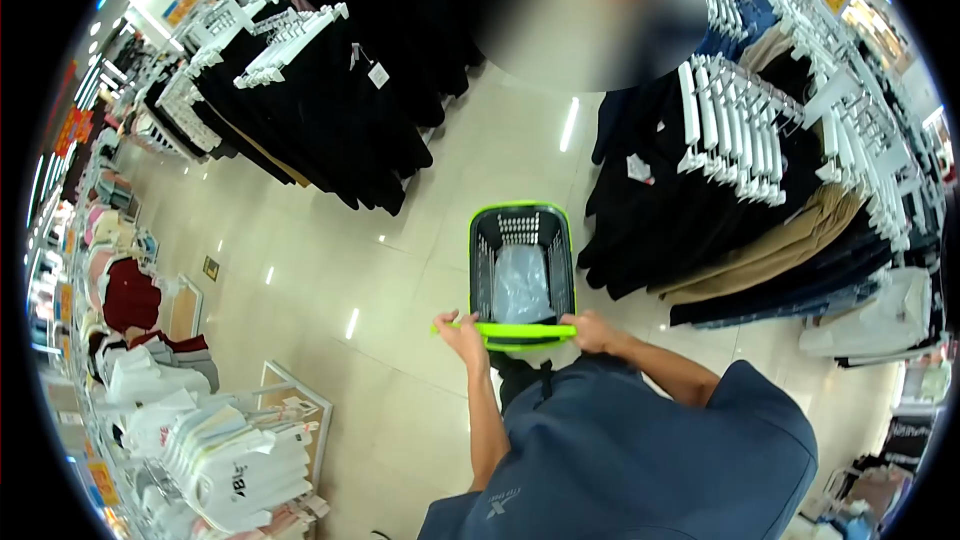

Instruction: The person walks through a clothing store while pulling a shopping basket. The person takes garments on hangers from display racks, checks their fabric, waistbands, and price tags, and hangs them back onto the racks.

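In the head view, a dark grey shopping basket [481,275] with a lime-green rim is in front of my body. A pale blue-grey package [522,283] that looks wrapped in shiny plastic lies inside it. The bright green handle [525,331] runs across the near end of the basket. My left hand [462,338] is closed around the handle's left end. On the right end, my right hand [592,333] grips the same bar, its fingers partly hidden. Whether the basket rests on the floor or on wheels is hidden.
Racks of black trousers [330,130] stand ahead on the left. To the right hang dark and tan trousers [770,250] on white hangers. White shirts [235,470] fill a rack at lower left. A shiny tiled floor [420,240] runs between; a blurred patch covers the far aisle.
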`<state>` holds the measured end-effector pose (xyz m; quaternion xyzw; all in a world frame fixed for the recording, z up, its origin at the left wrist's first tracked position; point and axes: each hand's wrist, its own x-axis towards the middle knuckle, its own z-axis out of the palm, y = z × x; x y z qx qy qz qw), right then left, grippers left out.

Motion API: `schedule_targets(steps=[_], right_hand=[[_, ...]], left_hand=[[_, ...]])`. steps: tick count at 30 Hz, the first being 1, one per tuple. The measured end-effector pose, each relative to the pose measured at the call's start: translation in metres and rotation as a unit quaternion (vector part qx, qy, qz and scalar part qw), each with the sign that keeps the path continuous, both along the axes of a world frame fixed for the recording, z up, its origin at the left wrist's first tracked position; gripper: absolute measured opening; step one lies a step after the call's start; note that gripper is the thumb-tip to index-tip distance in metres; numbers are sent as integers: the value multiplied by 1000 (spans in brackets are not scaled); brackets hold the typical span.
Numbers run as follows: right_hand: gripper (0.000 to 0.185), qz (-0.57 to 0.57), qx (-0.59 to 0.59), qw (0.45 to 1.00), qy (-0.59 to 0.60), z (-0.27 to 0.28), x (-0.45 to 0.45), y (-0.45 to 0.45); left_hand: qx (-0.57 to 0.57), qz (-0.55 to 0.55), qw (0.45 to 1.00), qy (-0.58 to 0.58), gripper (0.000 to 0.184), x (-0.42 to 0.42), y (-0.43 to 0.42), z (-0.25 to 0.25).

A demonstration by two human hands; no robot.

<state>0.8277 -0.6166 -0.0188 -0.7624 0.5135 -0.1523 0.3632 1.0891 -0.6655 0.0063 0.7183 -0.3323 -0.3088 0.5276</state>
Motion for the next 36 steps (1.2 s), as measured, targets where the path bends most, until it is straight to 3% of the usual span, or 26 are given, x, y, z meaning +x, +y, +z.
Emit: schedule_targets(steps=[3,5,10,14,17,21,29,36], right_hand=[[26,-35,11,999,28,12,45,-15],[36,-76,41,994,62,11,75,-7],[31,-92,71,989,95,-6,127,-22],[24,-78,79,987,116,-11,151,-44],[22,-88,78,983,141,-9,159,-57],[22,-155,25,978,134,-24,154,-65],[21,-188,26,964,186,-36,145,-94],[21,-147,7,964,220,-51,124,-148]], left_hand=[[-36,-47,985,162,28,42,-40,-18],[-24,-114,982,149,28,65,-59,-11],[-19,-219,959,176,27,112,-94,-32],[64,-244,955,154,27,142,-109,-30],[51,-245,968,3,29,153,-113,-48],[169,-266,949,20,31,158,-115,-69],[201,-294,934,10,30,149,-153,-106],[281,-383,877,-68,33,144,-211,-104]])
